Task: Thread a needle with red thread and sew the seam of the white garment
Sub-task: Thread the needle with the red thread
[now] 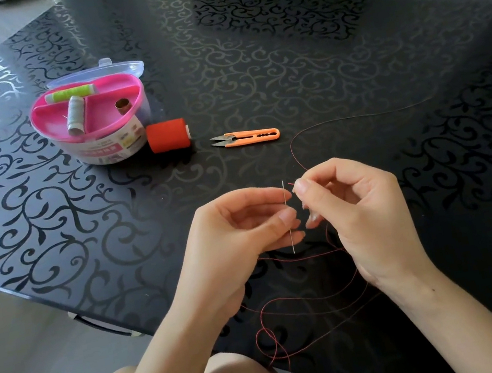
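My left hand point(239, 230) pinches a thin steel needle point(284, 196) and holds it upright, eye at the top. My right hand point(354, 210) pinches the end of the red thread point(291, 183) just right of the eye; the tip sits beside the eye, and I cannot tell if it has entered. The rest of the thread loops point(292, 306) over the table below my hands and trails off to the far right. A red thread spool point(168, 135) lies on its side further back. No white garment is in view.
Orange thread snips point(249, 137) lie right of the spool. A pink sewing kit box point(92, 121) with green and grey spools and a thimble stands at the back left, lid behind it. The black patterned table point(349, 69) ends at its near-left edge; my knees are below.
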